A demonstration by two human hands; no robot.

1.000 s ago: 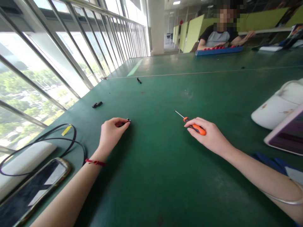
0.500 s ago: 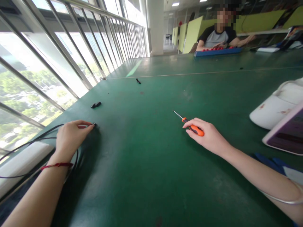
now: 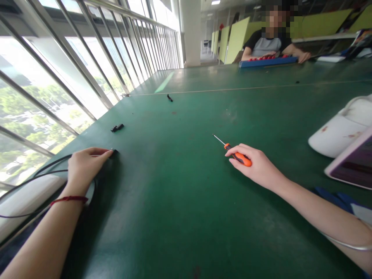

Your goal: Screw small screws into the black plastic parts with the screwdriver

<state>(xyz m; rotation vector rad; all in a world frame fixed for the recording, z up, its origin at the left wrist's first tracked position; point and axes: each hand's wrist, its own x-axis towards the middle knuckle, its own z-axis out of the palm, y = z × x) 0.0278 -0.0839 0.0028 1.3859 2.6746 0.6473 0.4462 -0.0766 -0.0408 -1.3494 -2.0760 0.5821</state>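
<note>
At the left of the green table (image 3: 180, 186), my left hand (image 3: 85, 162) is closed in a pinch on a small dark piece (image 3: 114, 150). Fingertips cover most of that piece, so its kind cannot be told. My right hand (image 3: 254, 164) lies around the orange and black handle of a screwdriver (image 3: 240, 158), whose thin metal shaft points away to the upper left. Beyond my left hand rests a small black part (image 3: 117, 128). Farther back is another small black part (image 3: 170, 98).
Black cables (image 3: 43, 170) and a white box-like edge (image 3: 31, 193) are beside my left wrist. Metal railings (image 3: 95, 58) line the left. At right stand a white rounded object (image 3: 340, 131) and a tablet-like screen (image 3: 354, 159). A person (image 3: 270, 46) sits across behind a blue tray (image 3: 267, 62).
My left hand has shifted slightly left with the small dark piece. My right hand stays on the screwdriver. The other person's raised hand has come down beside the blue tray.
</note>
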